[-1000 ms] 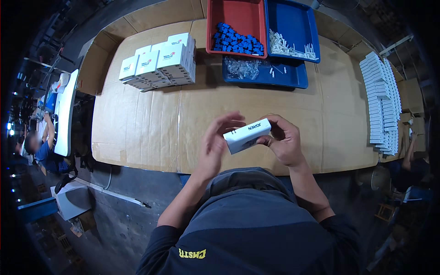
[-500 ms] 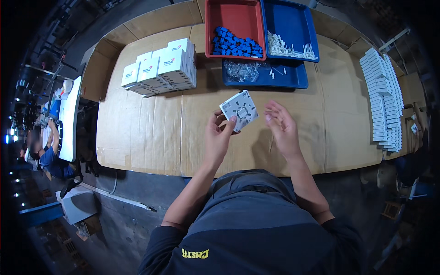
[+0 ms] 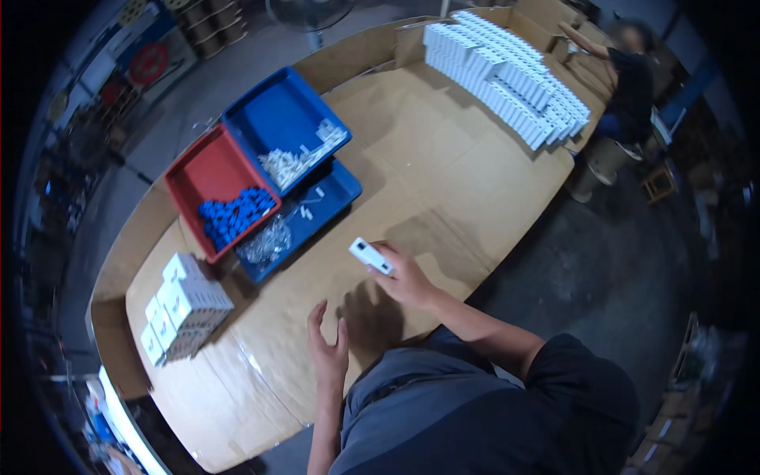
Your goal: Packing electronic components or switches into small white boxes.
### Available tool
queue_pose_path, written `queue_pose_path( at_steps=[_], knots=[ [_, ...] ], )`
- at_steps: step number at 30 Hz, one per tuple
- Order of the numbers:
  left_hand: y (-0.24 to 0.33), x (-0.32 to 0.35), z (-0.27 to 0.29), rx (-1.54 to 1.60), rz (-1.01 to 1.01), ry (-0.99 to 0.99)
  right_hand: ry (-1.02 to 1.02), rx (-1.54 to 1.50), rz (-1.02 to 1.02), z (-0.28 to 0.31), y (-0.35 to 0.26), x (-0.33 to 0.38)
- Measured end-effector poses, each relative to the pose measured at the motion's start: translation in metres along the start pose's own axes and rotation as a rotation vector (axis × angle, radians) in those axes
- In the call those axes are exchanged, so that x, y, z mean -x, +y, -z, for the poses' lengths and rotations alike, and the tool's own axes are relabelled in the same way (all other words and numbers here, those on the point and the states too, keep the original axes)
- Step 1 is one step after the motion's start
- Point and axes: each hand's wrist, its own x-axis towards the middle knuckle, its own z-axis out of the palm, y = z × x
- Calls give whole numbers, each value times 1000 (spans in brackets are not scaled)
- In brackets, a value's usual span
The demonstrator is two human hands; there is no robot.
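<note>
A white square plastic housing (image 3: 370,256) is gripped in my right hand (image 3: 407,280), above the middle of the table. Its narrow side faces me and shows dark openings; the broad face seen earlier is turned away. My left hand (image 3: 328,348) is empty, with thumb and fingers apart, nearer the table's front edge and apart from the housing.
A red tray (image 3: 210,164) of blue parts and a blue tray (image 3: 273,103) of white pieces overlap a lower blue tray (image 3: 305,229) with clear bits. White boxes (image 3: 186,305) stack at left; rows of white housings (image 3: 507,75) stand far right. Another person (image 3: 637,87) is behind them.
My view has swung to the right. The housing has passed from my left hand to my right and now shows its edge. My left hand has let go and opened.
</note>
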Motion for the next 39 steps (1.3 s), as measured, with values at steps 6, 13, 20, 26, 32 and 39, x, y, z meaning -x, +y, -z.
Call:
queue_pose_path(
  at_steps=[6, 13, 20, 26, 32, 39],
  knots=[
    [-22, 12, -16, -186, -18, 8, 697, 257, -224, 142, 92, 6],
    [-22, 5, -30, -379, -137, -9, 1298, 492, -278, 329, 163, 22],
    [-27, 8, -30, -419, -141, -6, 1289, 525, -210, 401, 200, 4],
    [-24, 5, -34, -430, -102, 5, 1443, 383, 43, 480, 203, -33],
    [-21, 1, -39, -515, -125, -18, 1503, 396, 23, 566, 211, -94],
    [-22, -1, -48, -542, -104, -21, 1636, 103, -271, 659, 228, -155]
  ],
)
